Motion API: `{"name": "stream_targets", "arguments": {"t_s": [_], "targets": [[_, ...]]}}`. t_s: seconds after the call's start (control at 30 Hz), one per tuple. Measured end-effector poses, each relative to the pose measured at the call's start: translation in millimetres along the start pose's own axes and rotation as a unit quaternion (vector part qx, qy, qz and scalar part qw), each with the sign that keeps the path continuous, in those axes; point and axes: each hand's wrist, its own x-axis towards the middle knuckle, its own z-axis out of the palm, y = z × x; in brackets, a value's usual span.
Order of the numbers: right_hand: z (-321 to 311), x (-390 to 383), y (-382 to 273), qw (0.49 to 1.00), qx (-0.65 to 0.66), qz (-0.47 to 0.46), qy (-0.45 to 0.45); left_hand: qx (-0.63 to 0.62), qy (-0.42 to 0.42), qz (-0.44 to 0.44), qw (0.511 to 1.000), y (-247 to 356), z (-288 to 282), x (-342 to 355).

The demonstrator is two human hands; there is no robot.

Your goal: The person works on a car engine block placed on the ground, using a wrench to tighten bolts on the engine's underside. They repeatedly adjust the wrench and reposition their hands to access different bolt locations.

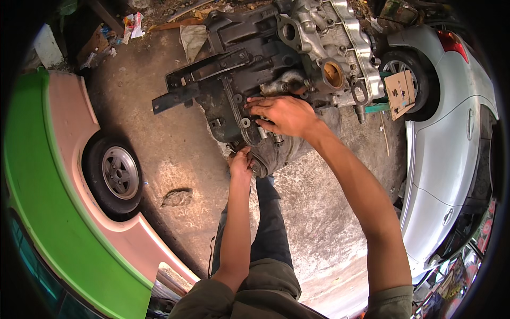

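A large dark, greasy engine (249, 48) fills the upper middle, with a silvery metal housing (333, 32) and round ports on its right part and a black bracket (207, 72) across its left. My right hand (279, 114) lies open on the dark casing below a curved metal pipe, its fingers spread beside small bolt bosses and short cylindrical fittings. Lower and to the left, my left hand (240, 162) is closed at the casing's bottom edge; what its fingers grip is partly hidden and too small to name.
A green and pink car body (48, 159) with a wheel stands on the left, a silver car (446, 175) on the right. Flat cardboard (399, 94) rests on a green support by the engine. The concrete floor (175, 159) has a pothole; litter lies along the back.
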Motion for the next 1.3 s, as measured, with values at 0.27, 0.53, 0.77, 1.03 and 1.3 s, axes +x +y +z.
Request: {"name": "stream_targets", "arguments": {"t_s": [0.27, 0.53, 0.77, 1.03, 1.3], "targets": [[3, 1, 2, 1.000, -0.003, -0.005, 0.005, 0.001, -0.034, 0.000, 0.999, -2, -3, 9], [-4, 1, -4, 1.000, -0.005, 0.017, -0.015, -0.053, -0.098, -0.030, 0.993, 3, -12, 1], [-5, 2, -4, 1.000, 0.002, 0.010, -0.010, -0.047, -0.097, -0.070, 0.992, -1, -15, 12], [-7, 2, -6, 0.999, -0.006, 0.025, -0.022, -0.011, -0.095, -0.053, 0.994, -2, -15, 15], [-6, 2, -8, 0.999, -0.022, 0.025, -0.018, -0.011, 0.002, 0.060, 0.998, -14, -4, 11]]}}
